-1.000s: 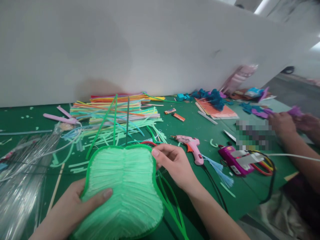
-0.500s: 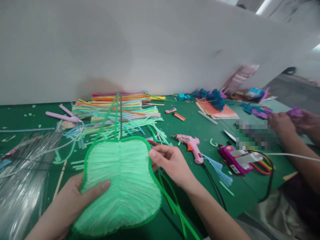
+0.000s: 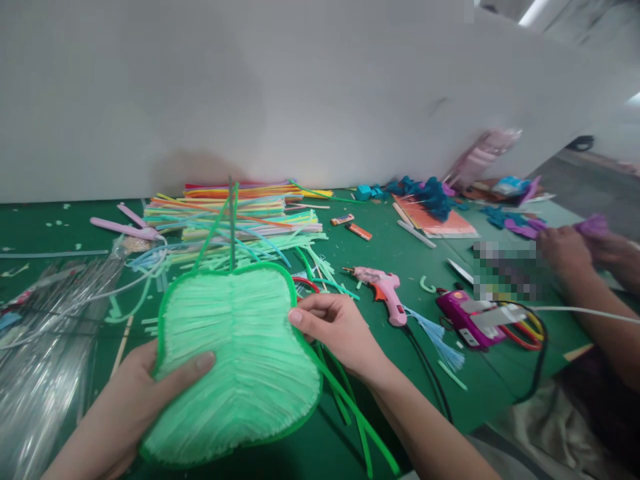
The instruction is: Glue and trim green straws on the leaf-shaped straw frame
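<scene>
The green table (image 3: pixel 420 263) backs onto a pale panel (image 3: pixel 320 87), and past the panel's right end I can see grey floor (image 3: pixel 607 183). Coloured strips (image 3: pixel 235 217) lie near the panel's foot; clear rods (image 3: pixel 50 360) fan over the left. The near edge slants away at right, beside a co-worker's arms (image 3: pixel 607 333). Green tabletop shows between the lighters (image 3: pixel 360 231) and the glue gun (image 3: pixel 386 285), whose cord (image 3: pixel 430 373) runs close by the right forearm. The leaf (image 3: pixel 240 360) is held up in front of the strips, at the table's near side. The left hand (image 3: pixel 145 383) presses its thumb on the leaf's face, other fingers hidden behind; the right hand (image 3: pixel 343 330) pinches its right rim.
</scene>
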Demonstrator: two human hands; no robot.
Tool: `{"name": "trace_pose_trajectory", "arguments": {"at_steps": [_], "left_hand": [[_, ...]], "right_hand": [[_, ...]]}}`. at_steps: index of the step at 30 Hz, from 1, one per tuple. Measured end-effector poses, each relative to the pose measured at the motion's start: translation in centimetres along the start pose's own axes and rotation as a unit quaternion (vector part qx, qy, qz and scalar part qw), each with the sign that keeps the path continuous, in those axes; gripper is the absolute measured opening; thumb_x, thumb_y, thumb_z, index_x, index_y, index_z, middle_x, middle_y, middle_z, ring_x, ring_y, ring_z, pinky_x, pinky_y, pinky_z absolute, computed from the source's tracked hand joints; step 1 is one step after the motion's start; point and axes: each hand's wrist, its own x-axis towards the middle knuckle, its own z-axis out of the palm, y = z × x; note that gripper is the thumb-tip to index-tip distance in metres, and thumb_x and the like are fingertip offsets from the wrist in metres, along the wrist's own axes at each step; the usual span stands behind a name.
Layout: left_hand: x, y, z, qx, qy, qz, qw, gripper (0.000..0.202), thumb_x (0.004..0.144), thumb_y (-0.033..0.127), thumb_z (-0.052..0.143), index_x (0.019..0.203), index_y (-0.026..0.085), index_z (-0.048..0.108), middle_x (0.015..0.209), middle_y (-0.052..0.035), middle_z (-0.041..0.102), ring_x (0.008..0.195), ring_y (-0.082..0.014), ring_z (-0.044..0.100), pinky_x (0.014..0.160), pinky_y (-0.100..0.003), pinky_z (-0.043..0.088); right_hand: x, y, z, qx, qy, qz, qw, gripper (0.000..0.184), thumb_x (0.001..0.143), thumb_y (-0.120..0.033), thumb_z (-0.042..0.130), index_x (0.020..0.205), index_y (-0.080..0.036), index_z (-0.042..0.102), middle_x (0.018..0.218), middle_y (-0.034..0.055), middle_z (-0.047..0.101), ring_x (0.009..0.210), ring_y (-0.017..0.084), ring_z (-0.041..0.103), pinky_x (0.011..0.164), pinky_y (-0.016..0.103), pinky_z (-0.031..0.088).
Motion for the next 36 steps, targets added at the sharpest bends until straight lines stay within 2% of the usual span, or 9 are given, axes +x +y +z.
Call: {"name": "trace_pose_trajectory", "arguments": {"at_steps": [4,11,15,21,26,30,36], "left_hand": [[0.0,0.4,-0.2,-0.012,0.007,0.0,1.0,0.087,0.043,0.048,0.098,0.12,0.02,0.067,0.093,-0.007,0.083,0.077,-0.035,0.079,0.07,-0.047,0.068],[0.0,0.3,-0.1,-0.007,0.02,0.004,1.0,0.083,0.04,0.045,0.099,0.114,0.02,0.069,0.092,-0.0068,0.083,0.08,-0.0357,0.079,0.068,-0.046,0.069],[-0.2,0.5,0.1,-0.014,0.02,0.002,1.0,0.087,0.041,0.044,0.099,0.118,0.019,0.068,0.092,-0.0063,0.083,0.076,-0.034,0.079,0.069,-0.047,0.068],[0.0,0.8,-0.1,-0.049,0.016,-0.022,0.998,0.098,0.038,0.042,0.101,0.127,0.021,0.064,0.089,-0.0062,0.083,0.075,-0.0352,0.079,0.07,-0.048,0.068],[0.0,0.8,-0.1,-0.059,0.024,-0.019,0.998,0.106,0.043,0.038,0.1,0.139,0.022,0.057,0.092,-0.0058,0.083,0.074,-0.0322,0.08,0.072,-0.045,0.068],[0.1,0.7,-0.1,-0.057,0.02,-0.018,0.998,0.098,0.045,0.039,0.1,0.133,0.022,0.061,0.092,-0.0059,0.083,0.075,-0.032,0.08,0.073,-0.044,0.068],[1.3,-0.4,-0.6,-0.066,0.041,-0.026,0.997,0.104,0.028,0.036,0.103,0.125,0.024,0.066,0.095,-0.01,0.083,0.076,-0.0392,0.079,0.069,-0.056,0.066]], "right_hand": [[-0.1,0.0,0.0,-0.004,-0.022,0.003,1.0,0.036,0.062,-0.049,0.09,0.071,-0.018,0.076,0.068,-0.0003,0.067,0.061,0.01,0.053,0.059,0.025,0.042],[0.0,0.1,0.1,0.012,-0.026,0.0,1.0,0.037,0.058,-0.05,0.091,0.065,-0.019,0.071,0.064,-0.0024,0.063,0.06,0.01,0.049,0.06,0.026,0.041],[0.1,0.4,0.1,0.023,-0.03,0.01,0.999,0.039,0.058,-0.049,0.092,0.067,-0.018,0.07,0.065,-0.0032,0.06,0.06,0.009,0.044,0.058,0.025,0.035],[0.0,0.6,-0.3,0.026,-0.044,0.028,0.998,0.043,0.073,-0.058,0.082,0.071,-0.017,0.069,0.059,-0.0065,0.044,0.057,0.008,0.03,0.054,0.026,0.022],[0.1,0.2,-0.2,0.04,-0.037,0.033,0.998,0.045,0.062,-0.056,0.089,0.072,-0.017,0.07,0.066,-0.0042,0.053,0.062,0.009,0.037,0.058,0.026,0.024],[0.2,0.0,0.2,0.057,-0.036,0.04,0.997,0.046,0.06,-0.055,0.09,0.065,-0.017,0.064,0.062,-0.0057,0.049,0.061,0.009,0.037,0.058,0.025,0.025],[0.2,0.0,0.4,0.089,-0.038,0.049,0.994,0.045,0.061,-0.051,0.092,0.063,-0.016,0.062,0.062,-0.0064,0.051,0.063,0.008,0.042,0.063,0.024,0.032]]}}
